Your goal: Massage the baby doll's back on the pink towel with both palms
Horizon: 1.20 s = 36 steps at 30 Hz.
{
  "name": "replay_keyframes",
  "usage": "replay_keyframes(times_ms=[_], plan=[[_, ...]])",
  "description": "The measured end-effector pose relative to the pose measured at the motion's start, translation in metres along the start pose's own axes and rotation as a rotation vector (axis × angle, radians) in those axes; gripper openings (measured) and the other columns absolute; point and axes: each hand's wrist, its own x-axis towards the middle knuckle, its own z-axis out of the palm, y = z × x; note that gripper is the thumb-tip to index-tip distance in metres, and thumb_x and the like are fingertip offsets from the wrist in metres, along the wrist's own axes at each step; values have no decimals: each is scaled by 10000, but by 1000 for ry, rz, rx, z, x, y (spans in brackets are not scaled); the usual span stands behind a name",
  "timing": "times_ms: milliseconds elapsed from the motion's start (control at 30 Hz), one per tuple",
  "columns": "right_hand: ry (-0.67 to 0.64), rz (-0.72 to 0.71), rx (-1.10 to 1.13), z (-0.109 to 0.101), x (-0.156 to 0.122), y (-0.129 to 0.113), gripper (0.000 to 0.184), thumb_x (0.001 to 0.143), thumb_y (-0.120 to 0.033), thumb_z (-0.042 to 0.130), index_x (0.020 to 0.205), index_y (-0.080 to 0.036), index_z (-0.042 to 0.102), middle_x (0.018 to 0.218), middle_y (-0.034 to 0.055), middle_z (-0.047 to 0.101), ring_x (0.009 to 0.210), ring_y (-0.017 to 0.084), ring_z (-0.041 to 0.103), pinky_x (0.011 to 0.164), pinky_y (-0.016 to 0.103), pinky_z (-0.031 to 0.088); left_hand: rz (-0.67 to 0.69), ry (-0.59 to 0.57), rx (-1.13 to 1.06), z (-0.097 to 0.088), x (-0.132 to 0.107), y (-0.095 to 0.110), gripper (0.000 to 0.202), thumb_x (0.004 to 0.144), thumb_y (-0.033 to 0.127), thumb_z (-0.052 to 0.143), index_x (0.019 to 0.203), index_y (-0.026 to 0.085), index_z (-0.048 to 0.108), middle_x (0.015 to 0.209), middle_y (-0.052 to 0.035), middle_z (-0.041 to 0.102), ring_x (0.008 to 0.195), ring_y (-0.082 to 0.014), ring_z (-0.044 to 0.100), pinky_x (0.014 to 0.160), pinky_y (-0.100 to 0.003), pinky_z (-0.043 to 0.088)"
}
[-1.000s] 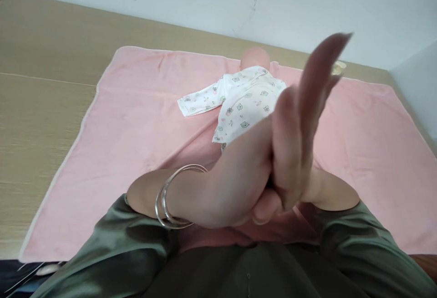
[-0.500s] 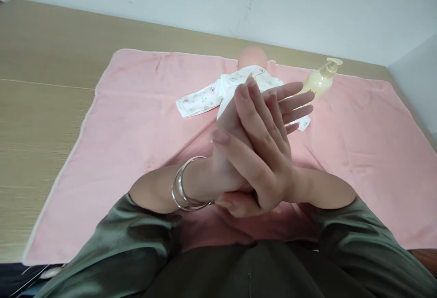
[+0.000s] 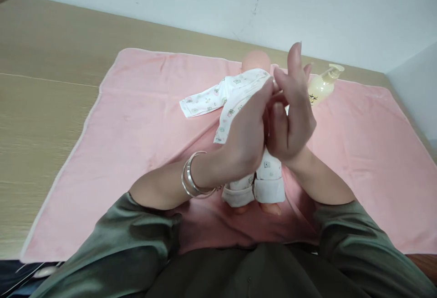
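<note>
A baby doll [image 3: 235, 94] in a white printed suit lies on its back on a pink towel [image 3: 136, 129], its bare head toward the wall and its feet toward me. Above the doll's middle, my left hand [image 3: 246, 139] and my right hand [image 3: 294, 116] are raised and pressed against each other at the fingers and palms. Both have their fingers stretched upward and hold nothing I can see. Silver bangles [image 3: 191, 180] ring my left wrist. A cream pump bottle [image 3: 322, 86] lies on the towel just behind my right hand.
The towel covers a light wooden tabletop [image 3: 41, 106] that runs off to the left. A pale wall [image 3: 341, 11] stands close behind the doll's head. My green sleeves fill the bottom of the view.
My hands have kept sliding over each other: from crossed with the right on top, they have turned upright, palm to palm. The doll's legs and feet have come into sight below them.
</note>
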Motion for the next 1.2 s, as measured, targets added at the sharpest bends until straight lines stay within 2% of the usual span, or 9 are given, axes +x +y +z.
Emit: replay_keyframes(times_ms=[100,200,333,500,633,733,867,1033,1200], plan=[[196,-48,99,42,12,27,504,1037,-293,150,1398,-94,441,1542,142,443,1522,189,282,1264,391,321,97,156,45,-16,37,-7,328,1040,256,259,940,222,570,1068,-24,714,1347,-202,561,1134,-360,526],[-17,-25,100,80,20,49,503,959,-186,230,1364,-78,509,1497,154,506,1464,200,402,1251,424,337,192,383,130,-45,83,-41,187,1013,223,394,1023,215,580,1253,-30,671,1365,-192,537,1206,-371,434],[-272,62,61,97,31,72,540,897,-111,302,1365,-113,571,1520,102,494,1485,225,365,1286,494,216,255,442,326,-79,122,-95,186,940,156,431,933,207,610,1091,-51,721,1155,-196,653,1092,-362,513],[-334,255,15,85,45,96,525,993,-267,330,1494,-157,438,1620,95,330,1538,249,238,1274,552,165,336,414,566,-87,120,-122,277,885,119,415,1009,210,645,1142,-66,727,1118,-193,660,1056,-353,516],[-376,407,-178,77,38,79,631,1028,-360,292,1542,5,280,1615,224,281,1534,313,232,1265,537,191,336,318,750,-87,120,-123,300,869,164,467,1085,193,673,1228,-86,708,1202,-230,624,1121,-395,471],[-396,346,-291,72,30,57,613,1020,-296,304,1520,58,299,1590,275,303,1519,360,254,1267,544,168,346,237,866,-93,127,-127,336,894,216,474,1161,169,674,1315,-103,672,1290,-236,577,1190,-395,407],[-449,175,-169,72,36,64,568,989,-208,312,1521,-13,350,1624,192,282,1537,302,225,1280,518,155,366,179,952,-97,133,-131,369,948,311,439,1226,204,656,1391,-82,630,1359,-235,524,1232,-413,349],[-353,344,-32,87,47,105,648,1008,-436,348,1520,-39,349,1613,206,297,1529,332,240,1256,594,157,338,133,1049,-92,127,-128,487,976,389,351,1319,154,605,1469,-137,551,1418,-286,451,1260,-475,270],[-219,343,-92,99,40,110,715,1002,-537,332,1439,21,431,1508,290,433,1455,400,361,1205,600,268,338,112,1068,-91,127,-125,512,966,446,362,1331,176,597,1471,-126,551,1420,-291,446,1260,-482,260]])
